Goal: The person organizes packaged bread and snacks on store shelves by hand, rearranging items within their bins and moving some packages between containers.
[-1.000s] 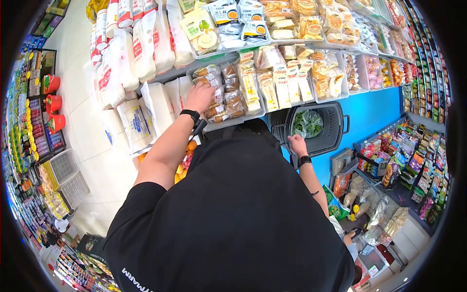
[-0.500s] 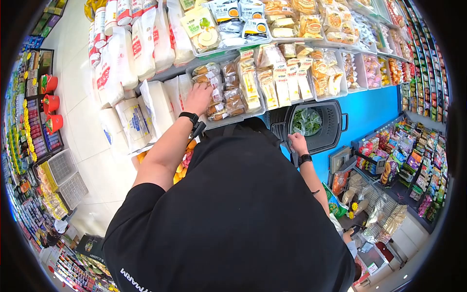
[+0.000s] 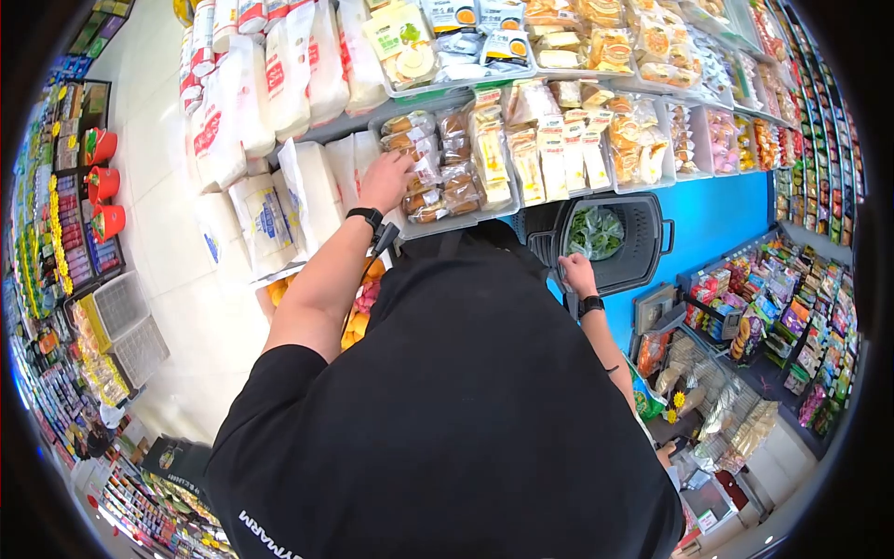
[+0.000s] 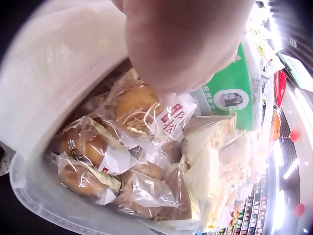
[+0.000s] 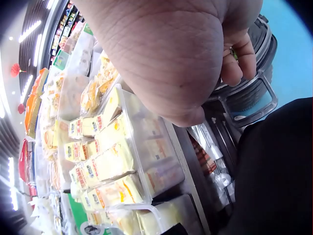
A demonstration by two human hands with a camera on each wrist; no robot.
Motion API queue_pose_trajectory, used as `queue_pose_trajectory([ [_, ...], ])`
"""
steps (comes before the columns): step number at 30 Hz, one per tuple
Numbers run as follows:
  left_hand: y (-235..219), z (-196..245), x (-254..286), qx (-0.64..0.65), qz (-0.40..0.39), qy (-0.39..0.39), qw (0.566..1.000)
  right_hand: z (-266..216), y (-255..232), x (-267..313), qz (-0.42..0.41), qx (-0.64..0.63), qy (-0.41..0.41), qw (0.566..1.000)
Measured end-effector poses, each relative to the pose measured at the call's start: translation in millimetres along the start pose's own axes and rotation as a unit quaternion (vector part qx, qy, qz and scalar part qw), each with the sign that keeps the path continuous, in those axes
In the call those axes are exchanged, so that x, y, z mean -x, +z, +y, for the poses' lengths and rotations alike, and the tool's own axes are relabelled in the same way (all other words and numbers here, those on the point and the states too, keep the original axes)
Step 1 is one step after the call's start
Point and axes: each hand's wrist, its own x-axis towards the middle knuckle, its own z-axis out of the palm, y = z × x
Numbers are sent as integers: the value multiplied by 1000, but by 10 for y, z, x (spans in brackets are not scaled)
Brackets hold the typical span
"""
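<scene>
My left hand reaches over a clear bin of wrapped brown buns, fingertips over the packs at its left side. In the left wrist view, the hand covers its own fingertips, right above a bun pack with a white-and-red label. Low on the other side, my right hand grips the handle of a grey shopping basket, fingers curled. Inside the basket lies a clear bag of leafy greens.
Packs of sandwich bread fill the bin to the right. Bagged paper rolls stand left of the buns. Behind are more trays of wrapped pastries. Fruit shows below my left arm, and snack shelves stand at right.
The head view has shifted slightly, so the bins and basket appear further right. My left hand has eased back a little at the buns; my right hand keeps its grip on the basket.
</scene>
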Motion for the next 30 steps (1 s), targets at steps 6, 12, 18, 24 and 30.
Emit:
queue_pose_trajectory([
  [6,-71,-219,-132,67,-73,-16,995,263,-45,110,-5,35,24,999],
  [12,-50,-192,-200,76,-87,-50,992,377,-178,267,-31,37,56,997],
  [18,91,98,-120,48,32,15,998,140,-255,436,-16,52,26,998],
  [24,421,208,-8,56,-115,-17,992,155,-184,376,-37,35,26,998],
  [30,541,388,108,5,-189,-139,972,337,-295,477,-23,12,-15,1000],
])
